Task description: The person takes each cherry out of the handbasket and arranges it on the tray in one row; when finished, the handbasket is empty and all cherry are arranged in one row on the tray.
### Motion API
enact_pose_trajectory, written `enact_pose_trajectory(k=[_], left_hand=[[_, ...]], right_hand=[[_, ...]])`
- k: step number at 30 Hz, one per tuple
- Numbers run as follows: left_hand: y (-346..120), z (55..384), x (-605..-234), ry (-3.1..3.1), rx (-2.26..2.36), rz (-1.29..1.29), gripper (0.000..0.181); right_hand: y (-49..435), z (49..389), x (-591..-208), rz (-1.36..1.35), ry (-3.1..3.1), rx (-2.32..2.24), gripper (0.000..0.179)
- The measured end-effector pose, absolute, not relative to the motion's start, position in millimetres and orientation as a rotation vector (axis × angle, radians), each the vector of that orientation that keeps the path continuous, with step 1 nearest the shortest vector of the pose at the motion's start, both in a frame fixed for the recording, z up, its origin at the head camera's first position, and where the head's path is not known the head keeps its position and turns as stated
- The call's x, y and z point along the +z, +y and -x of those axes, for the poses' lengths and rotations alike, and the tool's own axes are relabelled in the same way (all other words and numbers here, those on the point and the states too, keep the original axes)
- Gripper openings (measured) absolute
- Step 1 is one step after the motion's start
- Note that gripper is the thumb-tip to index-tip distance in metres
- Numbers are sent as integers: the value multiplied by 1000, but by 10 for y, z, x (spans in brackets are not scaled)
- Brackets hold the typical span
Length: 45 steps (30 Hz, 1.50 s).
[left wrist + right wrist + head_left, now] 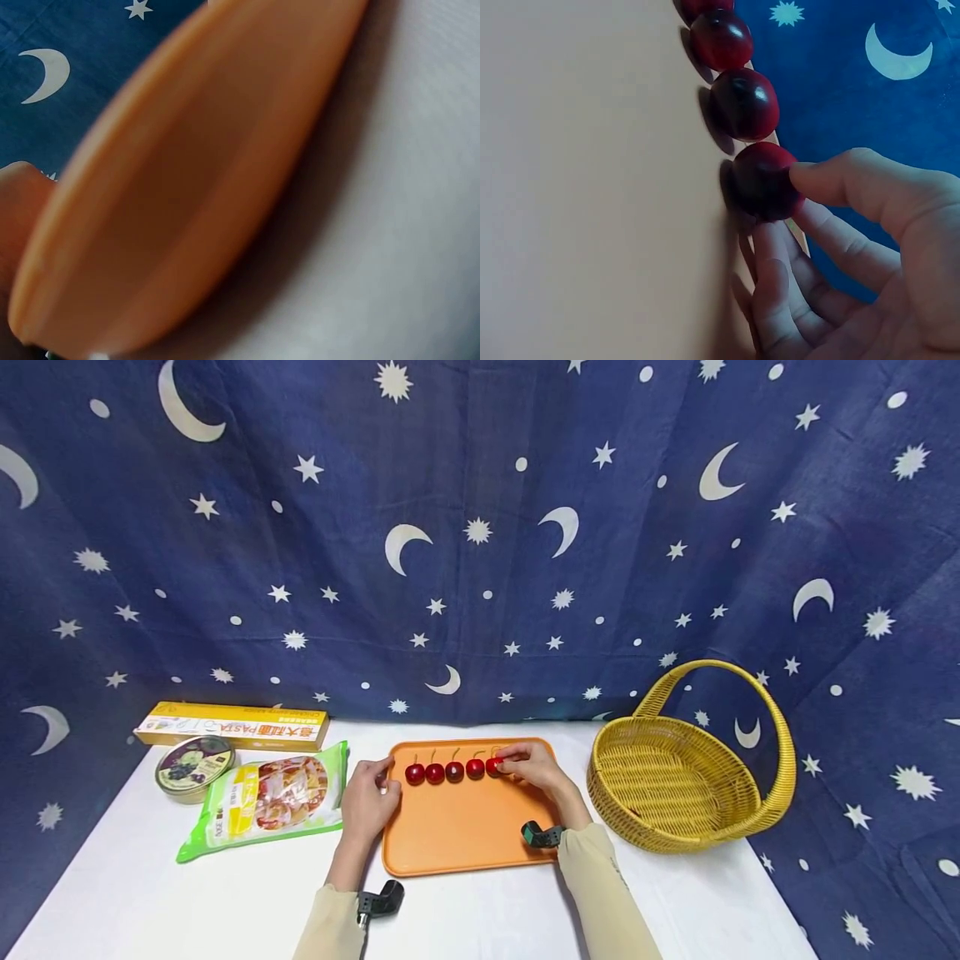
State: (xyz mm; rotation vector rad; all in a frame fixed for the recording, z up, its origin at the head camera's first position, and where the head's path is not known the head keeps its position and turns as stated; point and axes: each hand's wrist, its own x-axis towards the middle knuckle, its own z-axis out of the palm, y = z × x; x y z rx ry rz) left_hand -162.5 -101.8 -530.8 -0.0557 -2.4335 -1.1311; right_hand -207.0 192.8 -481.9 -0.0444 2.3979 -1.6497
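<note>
Several dark red cherries with thin stems stand in a row across the upper part of an orange tray (465, 835). At the right end of that row, my right hand (531, 766) pinches the last cherry (765, 181) between thumb and fingertips; the cherry touches or nearly touches the tray. The neighbouring cherry (744, 103) sits just beside it. My left hand (367, 799) holds the tray's left rim, its thumb side toward the tray. In the left wrist view the tray's outer wall (172, 195) fills much of the picture and hides most of the hand.
Left of the tray lie a green bag of food (273, 797), a round tin (195, 767) and a yellow pasta box (240, 727). On the right stands a yellow wicker basket (660, 831) with a tall handle. A blue star-patterned curtain (480, 610) hangs behind the white table (225, 910).
</note>
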Motion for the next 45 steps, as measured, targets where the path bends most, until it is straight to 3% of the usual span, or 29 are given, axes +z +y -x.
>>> enact_pose_trajectory(k=[9,17,23,31,45], left_hand=[[-1012,1623,-5324,-2474,-1127,41,42],[-1028,1646,-5287,-2472,-1135,20,42],[-1035,1652,-5284,-2484,-1128,31,43],[-1031,1643,-5291,-2487,-1136,26,43],[-1023,1633,-5305,-2474,-1140,29,43]], right_hand=[[2050,2025,-4703,34,2371,-1600,30],[2566,1979,-4056,197,2424,-1388,32],[3125,1928,-3737,167,2389,-1405,38],[3674,1833,-3922,15,2366,-1404,43],[3692,1684,-4096,-134,2239,-1022,27]])
